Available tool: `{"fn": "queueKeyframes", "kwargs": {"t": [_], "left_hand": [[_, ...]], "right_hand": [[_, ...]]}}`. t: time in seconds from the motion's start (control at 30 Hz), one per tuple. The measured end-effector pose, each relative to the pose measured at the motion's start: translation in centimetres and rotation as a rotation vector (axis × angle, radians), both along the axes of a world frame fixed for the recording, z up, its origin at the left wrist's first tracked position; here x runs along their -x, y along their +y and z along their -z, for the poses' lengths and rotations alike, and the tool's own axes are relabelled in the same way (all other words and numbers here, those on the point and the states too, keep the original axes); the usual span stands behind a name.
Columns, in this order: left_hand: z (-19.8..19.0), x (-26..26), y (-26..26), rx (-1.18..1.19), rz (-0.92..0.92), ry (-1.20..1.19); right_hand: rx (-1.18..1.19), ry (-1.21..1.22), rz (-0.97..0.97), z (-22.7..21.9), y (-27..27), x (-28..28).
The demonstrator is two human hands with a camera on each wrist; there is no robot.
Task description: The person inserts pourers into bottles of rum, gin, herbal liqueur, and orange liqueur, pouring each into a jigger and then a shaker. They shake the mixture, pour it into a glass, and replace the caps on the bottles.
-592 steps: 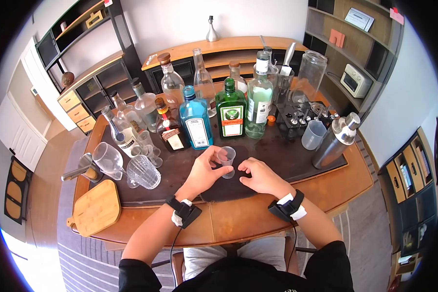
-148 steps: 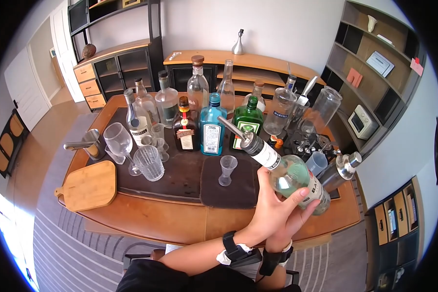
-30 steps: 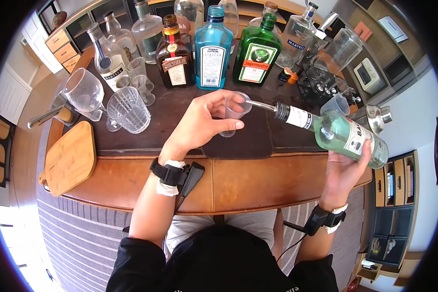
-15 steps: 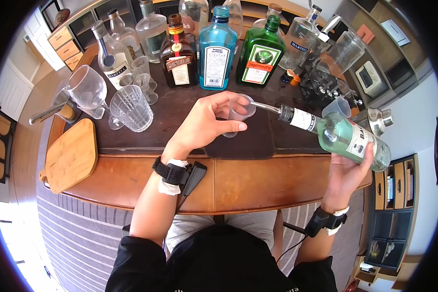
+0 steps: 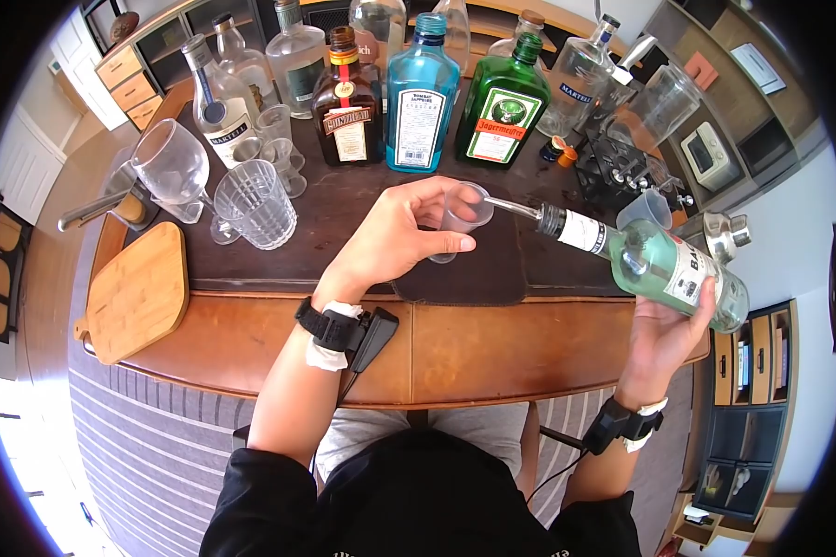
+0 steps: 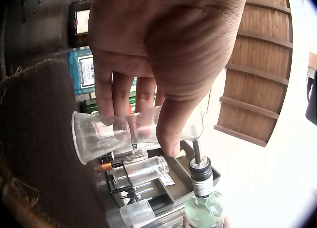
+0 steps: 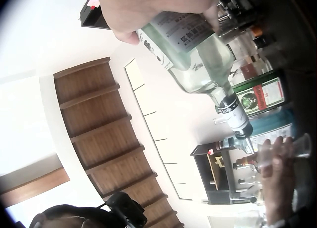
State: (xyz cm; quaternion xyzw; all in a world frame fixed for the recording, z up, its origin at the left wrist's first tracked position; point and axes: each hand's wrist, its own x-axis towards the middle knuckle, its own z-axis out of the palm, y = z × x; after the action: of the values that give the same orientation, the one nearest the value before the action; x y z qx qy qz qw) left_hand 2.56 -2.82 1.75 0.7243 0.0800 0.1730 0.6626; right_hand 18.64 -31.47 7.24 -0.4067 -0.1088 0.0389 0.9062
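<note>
My left hand [image 5: 381, 232] grips a clear double-ended jigger [image 5: 467, 209] between thumb and fingers, over the dark mat [image 5: 474, 283]. In the left wrist view the fingers curl along one side of the jigger [image 6: 101, 136], the thumb on the other. My right hand [image 5: 664, 334] holds a pale green glass bottle [image 5: 683, 269] by its lower body, tilted with the neck lower and towards the left. A metal pour spout [image 5: 515, 207] on the neck reaches the jigger's upper rim. In the right wrist view the bottle [image 7: 203, 62] slants down towards the left hand [image 7: 278, 183].
Behind the hands stand a brown bottle [image 5: 348, 121], a blue bottle [image 5: 418, 121] and a green bottle [image 5: 500, 121]. Left are a cut-glass tumbler [image 5: 255, 209], a wine glass [image 5: 172, 162] and a wooden board [image 5: 139, 292]. A shaker [image 5: 723, 234] and plastic cup [image 5: 647, 210] are right.
About five seconds ago the jigger stood on the mat and both hands were on the bottle. Now the left hand holds the jigger and the right the bottle. Over the last second both stay nearly still.
</note>
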Motion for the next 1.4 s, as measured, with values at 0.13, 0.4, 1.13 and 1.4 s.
{"fn": "queueKeyframes", "kwargs": {"t": [0.13,0.4,1.13,1.4], "left_hand": [[-0.1,0.0,0.0,-0.017,-0.002,0.007],[0.0,-0.1,0.0,0.007,0.003,0.0],[0.3,-0.2,0.2,0.063,0.038,-0.048],[0.1,-0.1,0.0,0.08,0.033,-0.029]], "right_hand": [[0.004,-0.012,-0.016,-0.1,0.0,0.1],[0.007,-0.018,-0.019,-0.1,-0.2,0.0],[-0.015,0.106,-0.076,1.2,0.4,0.3],[-0.093,0.184,-0.138,2.2,0.2,0.5]]}}
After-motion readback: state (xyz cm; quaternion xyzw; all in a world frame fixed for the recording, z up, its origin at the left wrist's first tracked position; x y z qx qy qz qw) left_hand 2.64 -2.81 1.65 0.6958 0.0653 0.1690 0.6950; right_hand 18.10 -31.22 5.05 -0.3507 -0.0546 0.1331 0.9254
